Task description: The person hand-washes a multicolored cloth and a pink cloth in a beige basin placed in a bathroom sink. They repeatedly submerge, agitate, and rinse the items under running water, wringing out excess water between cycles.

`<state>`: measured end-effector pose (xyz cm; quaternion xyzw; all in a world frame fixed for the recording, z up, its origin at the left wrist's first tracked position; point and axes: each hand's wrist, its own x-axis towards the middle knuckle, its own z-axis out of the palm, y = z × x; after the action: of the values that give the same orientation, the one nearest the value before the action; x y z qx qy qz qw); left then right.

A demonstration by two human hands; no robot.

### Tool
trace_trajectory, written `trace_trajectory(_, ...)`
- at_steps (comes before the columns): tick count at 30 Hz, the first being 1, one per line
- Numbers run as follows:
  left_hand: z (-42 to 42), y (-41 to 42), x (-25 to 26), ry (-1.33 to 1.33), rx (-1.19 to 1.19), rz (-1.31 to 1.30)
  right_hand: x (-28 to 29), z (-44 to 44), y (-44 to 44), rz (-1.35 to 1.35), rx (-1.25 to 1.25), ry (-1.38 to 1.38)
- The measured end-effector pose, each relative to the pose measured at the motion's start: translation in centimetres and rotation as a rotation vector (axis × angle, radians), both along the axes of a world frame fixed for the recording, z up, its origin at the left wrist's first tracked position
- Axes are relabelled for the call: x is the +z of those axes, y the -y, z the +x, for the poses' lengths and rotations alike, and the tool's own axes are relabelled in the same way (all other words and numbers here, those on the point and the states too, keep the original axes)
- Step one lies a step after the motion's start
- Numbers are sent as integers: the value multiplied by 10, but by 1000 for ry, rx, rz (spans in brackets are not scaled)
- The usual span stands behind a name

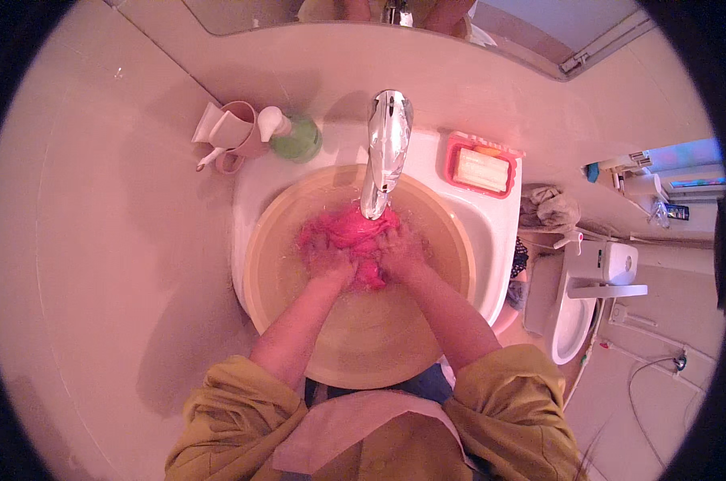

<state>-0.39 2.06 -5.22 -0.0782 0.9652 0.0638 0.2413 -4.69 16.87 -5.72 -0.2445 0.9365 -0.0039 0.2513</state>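
Note:
A yellowish plastic basin (pixel 369 346) rests on a white washbasin (pixel 495 240), with water in it. Bunched red cloth (pixel 357 231) lies wet in the basin, beneath the chrome faucet (pixel 390 138), which is running. My left hand (pixel 328 260) is on the cloth's left part, and my right hand (pixel 400 252) on its right part. Both sit at or under the water surface with the cloth against the fingers. Ripples and the cloth's folds partly hide the fingertips, so how firmly each hand grips is unclear.
At the back left stand a green pump bottle (pixel 296 139) and a pink cup (pixel 242 129) holding tubes and a toothbrush. A red soap dish (pixel 450 168) with a pale bar sits at the back right. Beyond it are a toilet (pixel 570 330) and a shower hose (pixel 633 391).

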Motion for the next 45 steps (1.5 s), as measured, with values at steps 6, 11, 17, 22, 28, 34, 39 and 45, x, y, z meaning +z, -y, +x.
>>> trace_trajectory(6, -4, 11, 8, -18, -146, 62, -17, 26, 3, -154, -308, -113)
trace_trajectory(11, 13, 28, 25, -53, 523, 853, 27, 32, 19, -94, -847, -184)
trace_trajectory(17, 4, 45, 40, 423, 1062, 1780, 52, 50, 68, -982, -743, 86)
trace_trajectory(22, -2, 53, 64, 627, 948, 2225, 157, 90, 78, -939, -301, -28)
trace_trajectory(28, 4, 24, 56, 544, 800, 2430, 93, 60, 71, -749, -450, -203)
trace_trajectory(34, 14, 28, 39, 17, 904, 1711, 90, 12, 5, -514, -428, -266)
trace_trajectory(39, 14, 60, 51, -575, 37, 591, 113, 11, -22, -850, 64, -461)
trace_trajectory(45, 27, 65, 60, -108, 450, 510, 32, 4, -8, -547, -633, -208)
